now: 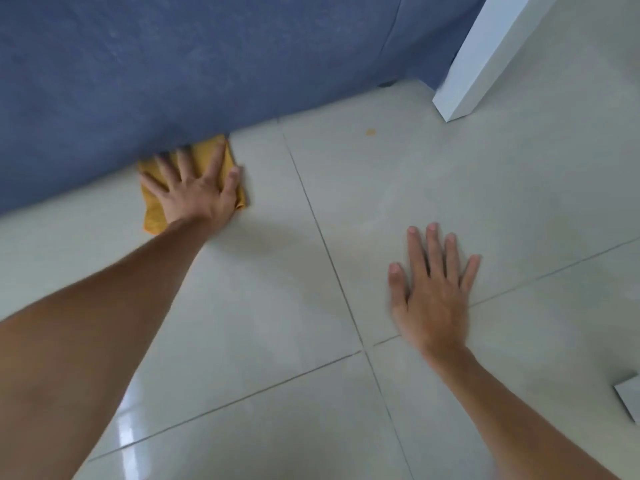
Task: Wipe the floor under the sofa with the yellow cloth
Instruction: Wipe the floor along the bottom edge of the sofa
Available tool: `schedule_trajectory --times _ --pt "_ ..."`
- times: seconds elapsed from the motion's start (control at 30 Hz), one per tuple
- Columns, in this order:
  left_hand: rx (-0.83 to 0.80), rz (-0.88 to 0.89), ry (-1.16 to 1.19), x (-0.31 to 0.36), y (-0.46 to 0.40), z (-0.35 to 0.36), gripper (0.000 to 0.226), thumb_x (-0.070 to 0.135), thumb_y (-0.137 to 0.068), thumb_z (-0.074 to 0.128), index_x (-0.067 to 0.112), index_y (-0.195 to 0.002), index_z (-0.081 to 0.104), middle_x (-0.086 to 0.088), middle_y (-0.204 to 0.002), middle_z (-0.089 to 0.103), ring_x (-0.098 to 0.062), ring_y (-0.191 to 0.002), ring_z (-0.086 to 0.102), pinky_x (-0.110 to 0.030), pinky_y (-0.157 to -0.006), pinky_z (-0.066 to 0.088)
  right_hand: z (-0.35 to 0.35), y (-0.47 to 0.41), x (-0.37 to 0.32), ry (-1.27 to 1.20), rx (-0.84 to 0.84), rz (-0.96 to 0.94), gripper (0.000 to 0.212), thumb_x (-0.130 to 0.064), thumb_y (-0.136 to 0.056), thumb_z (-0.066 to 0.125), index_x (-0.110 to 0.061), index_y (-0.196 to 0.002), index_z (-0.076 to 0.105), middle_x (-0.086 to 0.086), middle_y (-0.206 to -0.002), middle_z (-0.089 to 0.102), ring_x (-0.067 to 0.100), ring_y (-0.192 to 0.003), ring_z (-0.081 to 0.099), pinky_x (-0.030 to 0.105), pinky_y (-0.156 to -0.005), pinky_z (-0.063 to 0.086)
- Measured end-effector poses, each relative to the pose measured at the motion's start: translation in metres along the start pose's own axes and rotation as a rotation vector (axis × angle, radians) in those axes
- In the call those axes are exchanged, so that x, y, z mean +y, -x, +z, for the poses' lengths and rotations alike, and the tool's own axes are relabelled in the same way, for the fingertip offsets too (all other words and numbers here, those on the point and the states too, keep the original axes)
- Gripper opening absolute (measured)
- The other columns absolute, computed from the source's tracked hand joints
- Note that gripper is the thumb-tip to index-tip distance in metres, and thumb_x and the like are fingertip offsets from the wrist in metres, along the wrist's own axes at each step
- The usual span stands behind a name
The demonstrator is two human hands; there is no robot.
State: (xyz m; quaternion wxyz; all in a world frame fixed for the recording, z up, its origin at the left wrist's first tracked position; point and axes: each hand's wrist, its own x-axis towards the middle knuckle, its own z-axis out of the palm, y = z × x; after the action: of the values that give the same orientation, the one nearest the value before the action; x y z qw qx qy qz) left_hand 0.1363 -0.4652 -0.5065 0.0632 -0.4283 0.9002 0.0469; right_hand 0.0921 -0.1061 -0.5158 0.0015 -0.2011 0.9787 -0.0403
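A yellow cloth [154, 211] lies flat on the pale tiled floor [277, 271] at the bottom edge of the blue sofa [173, 71]. My left hand [192, 192] presses down on the cloth with fingers spread, and the fingertips reach under the sofa's edge, where they are partly hidden. The cloth's far part also slips under the sofa. My right hand [431, 289] rests flat on the bare floor to the right, fingers apart, holding nothing.
A white furniture leg [485, 60] stands on the floor at the upper right, beside the sofa's end. A small dark sofa foot [386, 84] shows near it. A yellowish spot [370, 132] marks a tile. A grey-white object's corner [628, 398] enters at the right edge.
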Motion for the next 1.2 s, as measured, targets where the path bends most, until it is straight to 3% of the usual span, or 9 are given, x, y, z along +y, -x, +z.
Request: schedule_trajectory --times 0.1,0.23,0.37,0.47,0.53,0.7,0.9,1.03,1.2 --pt "-0.016 0.151 -0.027 0.08 -0.013 -0.004 0.064 0.07 -0.09 0.007 0.053 -0.151 0.006 -0.012 -0.165 0.011 -0.046 -0.149 0.005 -0.072 -0.113 -0.003 -0.001 -0.001 0.0 0.009 -0.006 0.004 0.063 -0.049 -0.099 0.025 -0.022 -0.156 0.027 0.005 -0.165 0.021 0.031 -0.153 0.017 0.063 -0.119 0.009" --pt "-0.044 0.437 -0.047 0.16 0.016 -0.002 0.064 0.069 -0.09 0.005 0.053 -0.151 0.004 -0.008 -0.167 -0.002 -0.044 -0.151 -0.003 -0.071 -0.113 -0.004 -0.004 -0.002 0.0 -0.071 0.036 0.01 0.062 -0.047 -0.099 0.025 -0.02 -0.154 0.034 0.005 -0.162 0.029 0.029 -0.152 0.021 0.061 -0.121 0.01" --pt "-0.054 0.68 -0.088 0.164 0.084 0.007 0.061 0.069 -0.092 0.008 0.054 -0.151 0.005 -0.006 -0.168 -0.004 -0.043 -0.151 0.0 -0.07 -0.114 0.0 -0.005 -0.005 0.004 -0.258 0.164 0.037 0.053 -0.037 -0.097 0.036 -0.015 -0.141 0.055 0.004 -0.151 0.049 0.025 -0.143 0.041 0.056 -0.118 0.024" --pt "-0.05 0.866 -0.108 0.123 0.139 0.013 0.06 0.069 -0.094 0.018 0.055 -0.151 0.009 -0.006 -0.168 0.0 -0.042 -0.152 0.002 -0.068 -0.115 0.006 -0.019 -0.023 0.008 -0.185 0.245 0.018 0.037 -0.031 -0.091 0.047 -0.019 -0.118 0.07 0.001 -0.128 0.067 0.028 -0.111 0.062 0.044 -0.094 0.043" --pt "-0.051 0.868 -0.118 0.081 0.151 0.015 0.059 0.069 -0.094 0.023 0.056 -0.151 0.012 -0.005 -0.168 0.004 -0.041 -0.152 0.006 -0.066 -0.117 0.009 -0.026 -0.044 0.015 -0.108 0.208 0.025 0.033 -0.031 -0.088 0.05 -0.02 -0.114 0.068 0.003 -0.121 0.067 0.031 -0.101 0.061 0.042 -0.086 0.043" --pt "-0.049 0.534 -0.127 0.003 0.103 0.009 0.061 0.068 -0.091 0.017 0.057 -0.15 0.007 -0.002 -0.168 0.002 -0.039 -0.152 0.008 -0.064 -0.118 0.01 -0.008 -0.063 0.028 -0.029 0.112 0.058 0.046 -0.038 -0.095 0.043 -0.024 -0.138 0.05 0.001 -0.147 0.049 0.031 -0.135 0.043 0.057 -0.115 0.025" --pt "0.0 0.134 -0.024 0.073 -0.01 0.0 0.061 0.071 -0.09 0.007 0.057 -0.149 0.0 -0.009 -0.166 0.006 -0.042 -0.151 0.002 -0.07 -0.115 -0.002 -0.002 -0.063 0.032 -0.05 0.133 0.07 0.047 -0.038 -0.098 0.039 -0.025 -0.142 0.048 0.0 -0.151 0.046 0.029 -0.141 0.038 0.057 -0.118 0.021" --pt "-0.024 0.213 0.001 0.175 -0.038 -0.004 0.062 0.069 -0.091 0.007 0.053 -0.151 0.003 -0.011 -0.166 0.008 -0.044 -0.15 0.005 -0.07 -0.115 -0.004 -0.003 -0.063 0.032 -0.067 0.128 0.056 0.052 -0.044 -0.098 0.028 -0.025 -0.142 0.049 0.0 -0.152 0.046 0.028 -0.143 0.037 0.056 -0.119 0.021" --pt "-0.028 0.575 -0.038 0.259 0.01 0.007 0.062 0.07 -0.091 0.005 0.055 -0.151 0.002 -0.006 -0.167 -0.007 -0.042 -0.151 -0.007 -0.069 -0.114 -0.007 -0.007 -0.062 0.037 -0.327 0.211 0.077 0.058 -0.049 -0.096 0.033 -0.02 -0.143 0.051 0.002 -0.15 0.049 0.022 -0.143 0.04 0.052 -0.121 0.019"
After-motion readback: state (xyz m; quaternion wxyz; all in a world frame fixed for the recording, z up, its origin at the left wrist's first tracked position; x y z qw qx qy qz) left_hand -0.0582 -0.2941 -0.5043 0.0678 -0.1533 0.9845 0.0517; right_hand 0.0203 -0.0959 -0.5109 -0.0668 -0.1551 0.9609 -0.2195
